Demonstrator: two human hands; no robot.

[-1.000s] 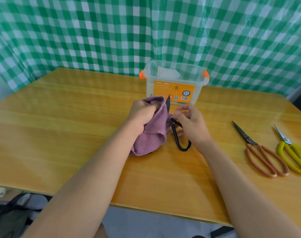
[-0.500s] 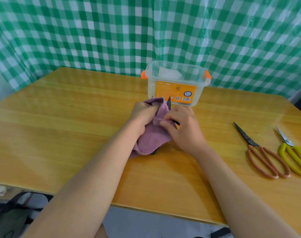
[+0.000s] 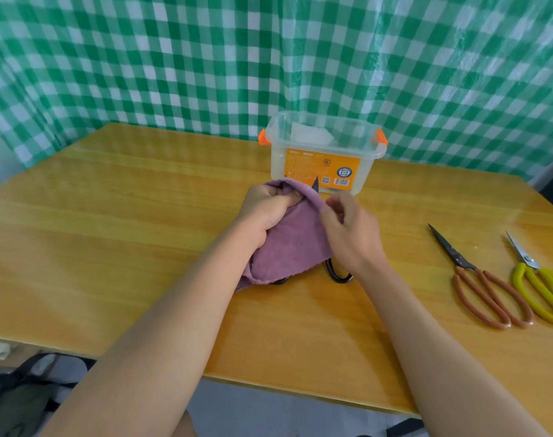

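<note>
Left hand [image 3: 268,209] grips cloth [image 3: 287,247] wrapped over scissors [image 3: 338,274]. Scissors axis: tip toward box [image 3: 278,165], handles nearer right hand [image 3: 350,231], its fingers curled at cloth edge; grip indeterminate.

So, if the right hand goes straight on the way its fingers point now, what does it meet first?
Most likely the purple cloth, whose edge lies right at the fingertips of the right hand; the clear box stands behind it, though depth is unclear.

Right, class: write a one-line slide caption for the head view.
Left hand grips purple cloth round black scissors, right hand at its edge; brown scissors, yellow scissors, clear box nearby.
</note>
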